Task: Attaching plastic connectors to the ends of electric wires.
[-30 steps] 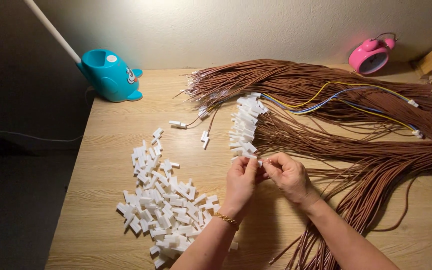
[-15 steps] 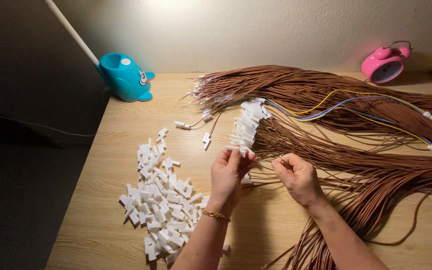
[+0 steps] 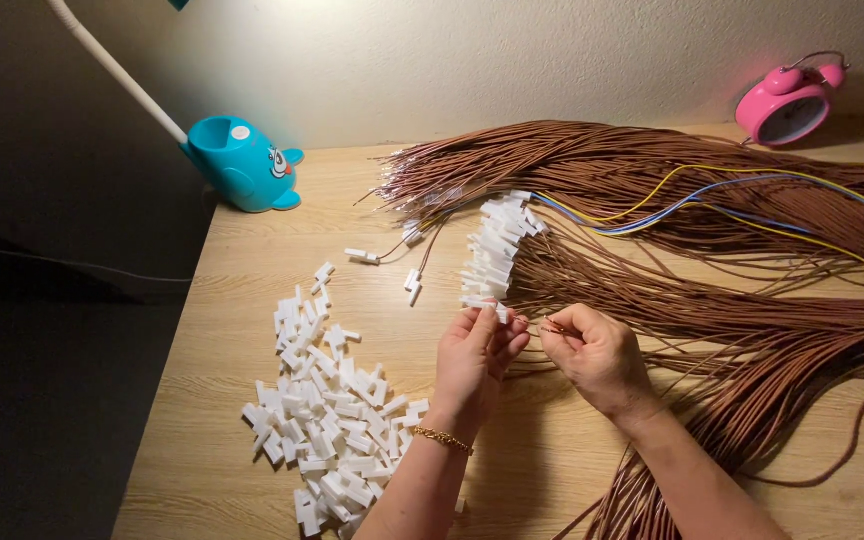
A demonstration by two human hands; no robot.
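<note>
Small blocky white plastic connectors (image 3: 327,425) lie heaped on the pale wood-grain table (image 3: 252,290), loose and matte. Long brown wires (image 3: 712,330), thin and smooth, fan across the right side, with a few yellow and blue wires (image 3: 672,195) over them. The left hand (image 3: 474,362) pinches one white connector (image 3: 501,313) at its fingertips; the right hand (image 3: 597,355) is closed on a brown wire end (image 3: 552,327) just beside it. Half a second ago the hands were further apart (now nearly touching). A stack of fitted connectors (image 3: 497,250) sits just above them. No containers here.
</note>
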